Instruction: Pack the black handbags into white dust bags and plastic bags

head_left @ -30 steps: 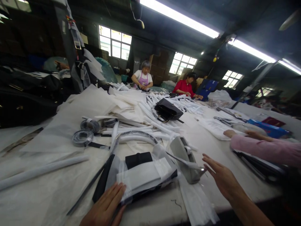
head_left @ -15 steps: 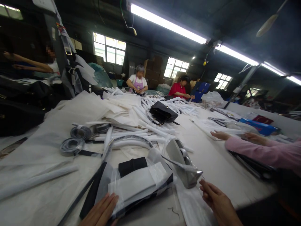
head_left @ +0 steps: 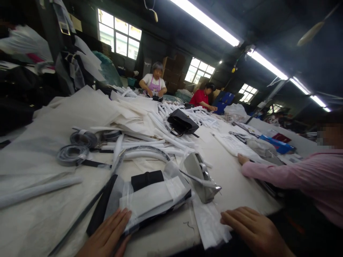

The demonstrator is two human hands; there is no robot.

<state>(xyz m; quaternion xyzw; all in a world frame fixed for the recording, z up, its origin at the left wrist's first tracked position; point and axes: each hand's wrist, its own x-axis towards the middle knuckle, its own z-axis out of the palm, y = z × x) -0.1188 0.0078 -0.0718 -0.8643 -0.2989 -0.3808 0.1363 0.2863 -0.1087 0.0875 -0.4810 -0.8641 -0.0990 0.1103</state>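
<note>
Head view: Two bare hands work at a crowded worktop (head_left: 230, 185), its things placed here by the grey tape dispenser (head_left: 192, 166).
White tube (head_left: 53, 187): Lies at far left, well apart from the dispenser.
Coiled dark strips (head_left: 64, 156): Rest left of the dispenser, beyond the tube.
Left hand (head_left: 107, 228): Fingers straight and side by side, laid on the bundle's near left corner, left of the dispenser.
Bundle (head_left: 154, 198): Lies just left of the dispenser, a film-wrapped hoop (head_left: 142, 147) arching behind it.
Covering: Pale sheet (head_left: 143, 207) spans the bundle's top, clear material across it; that portion looks done. Dark roll (head_left: 147, 179) and dark left edge show bare, so coverage appears partial. Whether anything is sealed cannot be told.
White plastic strips (head_left: 209, 225): Hang over the worktop's edge, on the near side of the dispenser.
Right hand (head_left: 249, 225): Fingers together, slightly bent, near the strips and clear of the dispenser; whether it pinches anything cannot be told.
Pink sleeve (head_left: 270, 175): A co-worker reaches in, right of the dispenser.
</note>
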